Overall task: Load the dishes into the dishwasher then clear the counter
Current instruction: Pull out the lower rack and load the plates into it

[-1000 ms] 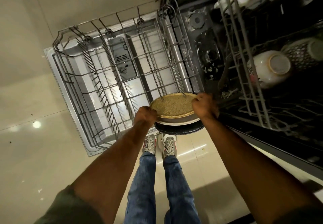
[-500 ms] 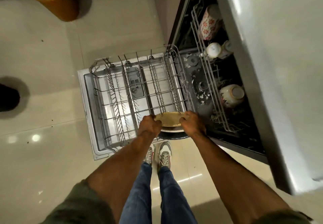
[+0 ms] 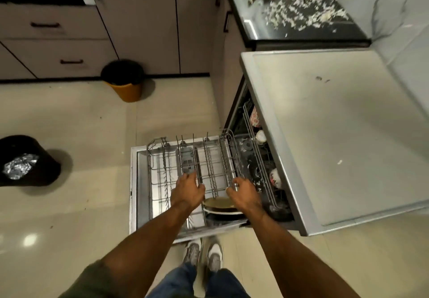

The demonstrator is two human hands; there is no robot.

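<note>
Now plate stack (image 3: pixel 220 204) set in lower rack (image 3: pixel 150 172); left hand (image 3: pixel 188 193) released, grip loose; right hand (image 3: pixel 245 196) grip unclear.

A home kitchen — grey cabinets and drawers (image 3: pixel 58 28) line the wall, an open dishwasher (image 3: pixel 325 135) with its wire rack (image 3: pixel 192 165) pulled out, a littered dark worktop (image 3: pixel 301 30), bins (image 3: pixel 124 81) on the tiled floor (image 3: pixel 81 116).

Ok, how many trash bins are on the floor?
2. An orange bin with a black liner stands by the cabinets at the back; a black bin holding crumpled foil sits at the left edge. Others may lie outside the view.
</note>
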